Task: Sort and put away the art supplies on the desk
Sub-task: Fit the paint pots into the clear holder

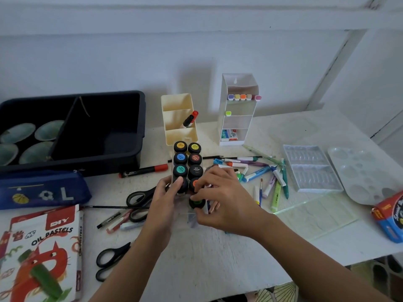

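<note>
On the white painted worktop (218, 258), small round plastic poster-paint pots (187, 162) with black lids and coloured paper discs stand in two tight rows. The left hand (163, 192) grips the dark end pot (185, 188), and the right hand (220, 197) pinches the green-labelled pot (197, 203) beside it. They look rigid, light and smooth, so holding the body seems safer than the lid.

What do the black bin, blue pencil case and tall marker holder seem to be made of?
Black bin: probably hard matte plastic, moulded rim.
Blue pencil case: fabric, soft sagging shape, zipper pull.
Tall marker holder: clear plastic, perhaps acrylic; wall shows through.
</note>
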